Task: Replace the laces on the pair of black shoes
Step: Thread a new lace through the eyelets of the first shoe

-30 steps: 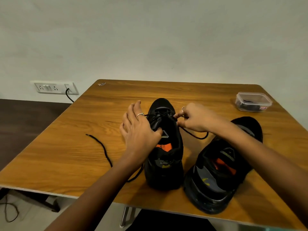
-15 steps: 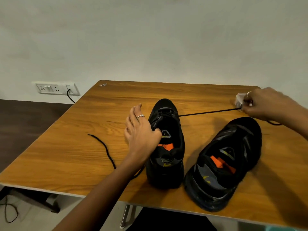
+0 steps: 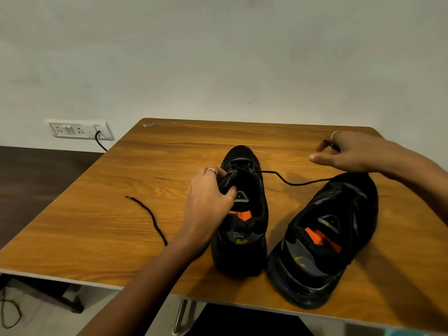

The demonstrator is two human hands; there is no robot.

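Observation:
Two black shoes with orange insoles stand heel-toward-me on the wooden table (image 3: 101, 226). My left hand (image 3: 208, 204) grips the tongue and lace area of the left shoe (image 3: 244, 229). A black lace (image 3: 289, 183) runs slack from that shoe's front eyelets to the right and passes under my right hand (image 3: 351, 154), which hovers above the toe of the right shoe (image 3: 332, 234) and pinches the lace near its tip. The lace's other end (image 3: 148, 212) lies loose on the table to the left.
A wall socket panel (image 3: 80, 129) with a plugged black cable sits at the left, beyond the table. The table's front edge is close to me, with its metal leg (image 3: 180, 316) below. A white wall stands behind the table.
My right hand has come back from the far right toward the shoes, and the taut lace has gone slack. My left hand has closed on the left shoe's tongue area.

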